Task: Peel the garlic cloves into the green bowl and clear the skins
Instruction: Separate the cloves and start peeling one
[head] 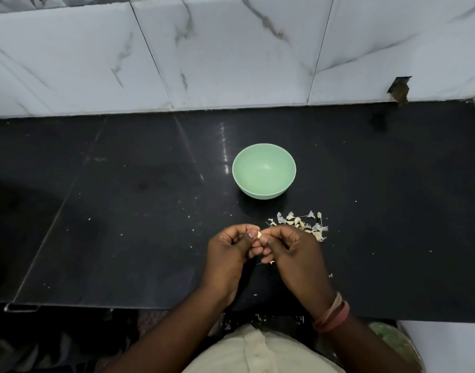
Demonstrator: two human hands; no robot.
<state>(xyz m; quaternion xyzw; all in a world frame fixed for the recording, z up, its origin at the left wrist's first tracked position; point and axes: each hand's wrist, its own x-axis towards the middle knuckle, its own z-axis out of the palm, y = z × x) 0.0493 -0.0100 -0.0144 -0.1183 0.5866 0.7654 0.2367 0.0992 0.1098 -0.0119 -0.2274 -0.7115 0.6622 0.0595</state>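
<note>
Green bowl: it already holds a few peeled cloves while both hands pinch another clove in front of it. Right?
Not quite. The head view shows the green bowl empty. The rest holds: left hand and right hand pinch a clove in front of it.

Both forearms extend forward from the bottom of the view and converge near the centre. The left hand (228,249) is held with the fingers curled inward and the thumb raised, its tip meeting the fingertips. The right hand (290,249) mirrors it, fingers curled, thumb and forefinger pressed toward the left thumb. The fingertips of both hands touch and together pinch a small pale garlic clove (258,234). The right wrist carries stacked bands (332,313).
</note>
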